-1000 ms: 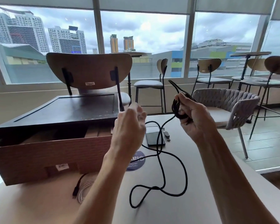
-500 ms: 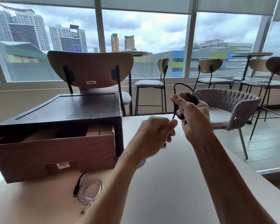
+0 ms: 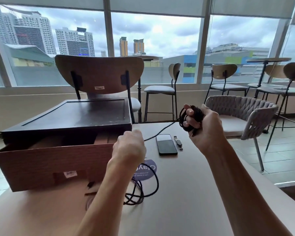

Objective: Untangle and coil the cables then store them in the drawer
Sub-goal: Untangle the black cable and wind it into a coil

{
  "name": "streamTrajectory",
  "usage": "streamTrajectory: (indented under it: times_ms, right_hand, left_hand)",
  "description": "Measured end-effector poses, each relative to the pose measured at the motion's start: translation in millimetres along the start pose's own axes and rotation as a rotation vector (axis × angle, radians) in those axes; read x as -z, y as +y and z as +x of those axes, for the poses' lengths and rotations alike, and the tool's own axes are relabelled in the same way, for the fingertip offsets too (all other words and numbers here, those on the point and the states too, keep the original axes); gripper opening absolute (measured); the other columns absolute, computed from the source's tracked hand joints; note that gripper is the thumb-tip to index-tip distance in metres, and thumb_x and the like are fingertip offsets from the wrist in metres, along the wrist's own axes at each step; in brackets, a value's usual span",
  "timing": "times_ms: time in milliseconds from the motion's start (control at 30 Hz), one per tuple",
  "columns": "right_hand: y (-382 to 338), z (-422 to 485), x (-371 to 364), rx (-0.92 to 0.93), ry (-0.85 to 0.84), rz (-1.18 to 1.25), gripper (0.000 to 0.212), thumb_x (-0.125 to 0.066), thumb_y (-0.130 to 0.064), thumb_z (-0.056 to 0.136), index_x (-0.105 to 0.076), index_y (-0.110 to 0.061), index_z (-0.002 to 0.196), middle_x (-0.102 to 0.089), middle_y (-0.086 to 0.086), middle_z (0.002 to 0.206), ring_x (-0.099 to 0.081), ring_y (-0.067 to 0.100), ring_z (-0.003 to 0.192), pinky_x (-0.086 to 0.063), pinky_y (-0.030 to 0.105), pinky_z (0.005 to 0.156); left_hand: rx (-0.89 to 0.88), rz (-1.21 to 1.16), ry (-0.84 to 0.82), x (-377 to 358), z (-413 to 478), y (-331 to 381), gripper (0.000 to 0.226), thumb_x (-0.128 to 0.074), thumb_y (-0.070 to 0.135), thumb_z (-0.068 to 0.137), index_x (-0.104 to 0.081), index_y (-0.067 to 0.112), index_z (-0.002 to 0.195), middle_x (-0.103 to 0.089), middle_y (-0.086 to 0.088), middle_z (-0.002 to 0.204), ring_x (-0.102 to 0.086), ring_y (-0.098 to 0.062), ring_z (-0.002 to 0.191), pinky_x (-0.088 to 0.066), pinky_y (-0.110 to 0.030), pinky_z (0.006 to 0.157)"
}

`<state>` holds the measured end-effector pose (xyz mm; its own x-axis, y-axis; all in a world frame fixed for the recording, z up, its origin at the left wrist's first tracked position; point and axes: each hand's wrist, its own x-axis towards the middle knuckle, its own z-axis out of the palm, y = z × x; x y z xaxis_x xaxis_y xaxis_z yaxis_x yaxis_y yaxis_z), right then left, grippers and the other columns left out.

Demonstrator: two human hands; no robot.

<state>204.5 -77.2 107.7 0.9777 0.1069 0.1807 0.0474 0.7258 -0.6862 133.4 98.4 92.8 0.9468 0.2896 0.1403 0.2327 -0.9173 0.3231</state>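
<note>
Black cable [image 3: 191, 119] — thin, matte — coiled in right hand [image 3: 203, 128], loose loops trailing

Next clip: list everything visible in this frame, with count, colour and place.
black cable: one, black, part coiled and held up, rest loose on the table
drawer: one, brown, pulled open, left
cabinet: one, black, housing the drawer
phone: one, black, flat mid-table
watch: one, dark, just right of the phone
round sticker: one, blue, on the table
table: one, beige
wooden-backed chair: one, brown, behind the cabinet
woven armchair: one, grey, right of the table
bar stools: at least three, by the window
left hand: one, pinches a cable strand
right hand: one, grips the coil
</note>
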Motion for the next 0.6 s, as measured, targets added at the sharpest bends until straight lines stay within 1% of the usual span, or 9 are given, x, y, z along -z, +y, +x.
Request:
streamTrajectory:
  times_ms: [67, 133, 200, 267, 333, 367, 433, 500, 600]
  right_hand:
    - [-0.8, -0.1, -0.9, 0.031, 0.006, -0.080, 0.034, -0.030, -0.024, 0.107, -0.048, 0.000, 0.122, -0.053, 0.001, 0.061, -0.028, 0.009, 0.039, -0.032, 0.022, 0.046]
    - [-1.0, -1.7, -3.8, 0.066, 0.000, -0.174, 0.033, -0.032, -0.020, 0.107, -0.054, 0.003, 0.114, -0.055, 0.000, 0.061, -0.030, 0.009, 0.042, -0.031, 0.024, 0.051]
    - [0.5, -3.4, -6.4, 0.119, -0.009, -0.274, 0.031, -0.032, -0.016, 0.107, -0.058, 0.002, 0.107, -0.058, 0.000, 0.064, -0.035, 0.009, 0.046, -0.030, 0.025, 0.055]
    - [4.4, -3.3, -7.1, 0.200, 0.010, -0.469, 0.028, -0.033, -0.014, 0.108, -0.057, 0.000, 0.110, -0.061, 0.001, 0.069, -0.039, 0.009, 0.051, -0.031, 0.022, 0.055]
    - [11.6, -1.3, -4.4, 0.262, 0.013, -0.672, 0.025, -0.034, -0.015, 0.108, -0.055, -0.002, 0.116, -0.065, -0.001, 0.072, -0.040, 0.009, 0.056, -0.033, 0.017, 0.052]
    - [14.8, -0.5, -2.8, 0.274, -0.002, -0.729, 0.024, -0.035, -0.015, 0.108, -0.054, -0.004, 0.117, -0.066, -0.003, 0.072, -0.040, 0.009, 0.057, -0.033, 0.015, 0.049]
    - [18.8, 0.7, -0.2, 0.292, -0.027, -0.781, 0.022, -0.035, -0.014, 0.108, -0.053, -0.006, 0.118, -0.070, -0.005, 0.073, -0.040, 0.009, 0.057, -0.033, 0.014, 0.048]
    - [21.6, 2.3, 2.5, 0.323, -0.039, -0.814, 0.020, -0.034, -0.014, 0.108, -0.052, -0.009, 0.115, -0.073, -0.004, 0.078, -0.041, 0.011, 0.059, -0.034, 0.018, 0.053]
    - [28.5, 1.9, 6.6, 0.381, -0.063, -0.942, 0.016, -0.035, -0.013, 0.107, -0.050, -0.010, 0.112, -0.075, -0.003, 0.087, -0.044, 0.010, 0.059, -0.037, 0.019, 0.057]
  left_hand:
    - [-0.023, 0.076, -0.072, -2.8, -1.0, 3.0, 0.029, -0.046, 0.004, 0.093, -0.061, 0.010, 0.118, -0.062, -0.015, 0.119, -0.060, -0.033, 0.105, -0.051, -0.037, 0.089]
    - [-0.058, 0.079, -0.079, -4.6, -2.5, 3.6, 0.029, -0.045, -0.002, 0.091, -0.063, 0.006, 0.113, -0.063, -0.017, 0.114, -0.057, -0.030, 0.091, -0.052, -0.036, 0.085]
    - [-0.083, 0.100, -0.088, -5.4, -3.8, 2.7, 0.029, -0.045, -0.003, 0.090, -0.064, 0.006, 0.110, -0.064, -0.016, 0.110, -0.052, -0.027, 0.084, -0.049, -0.033, 0.078]
    - [-0.112, 0.103, -0.133, -2.3, -5.6, 0.5, 0.026, -0.047, 0.002, 0.091, -0.064, 0.010, 0.108, -0.064, -0.012, 0.109, -0.053, -0.025, 0.086, -0.047, -0.031, 0.075]
    - [-0.173, 0.078, -0.209, 2.6, -6.0, -3.6, 0.014, -0.052, 0.015, 0.095, -0.065, 0.016, 0.101, -0.065, -0.005, 0.105, -0.058, -0.022, 0.087, -0.046, -0.029, 0.072]
    - [-0.216, 0.048, -0.256, 6.0, -6.4, -5.7, 0.012, -0.055, 0.025, 0.098, -0.065, 0.020, 0.096, -0.066, 0.000, 0.098, -0.061, -0.018, 0.085, -0.046, -0.027, 0.070]
    - [-0.311, -0.054, -0.351, 14.9, -8.1, -9.6, 0.022, -0.058, 0.038, 0.099, -0.065, 0.024, 0.083, -0.066, 0.008, 0.080, -0.062, -0.009, 0.074, -0.048, -0.026, 0.069]
    - [-0.400, -0.207, -0.416, 26.2, -12.5, -11.1, 0.028, -0.059, 0.037, 0.100, -0.066, 0.024, 0.076, -0.064, 0.010, 0.068, -0.059, -0.007, 0.066, -0.051, -0.031, 0.071]
    - [-0.530, -0.373, -0.380, 43.0, -19.4, -12.6, 0.029, -0.058, 0.032, 0.100, -0.067, 0.020, 0.075, -0.059, 0.011, 0.058, -0.053, -0.007, 0.060, -0.047, -0.035, 0.068]
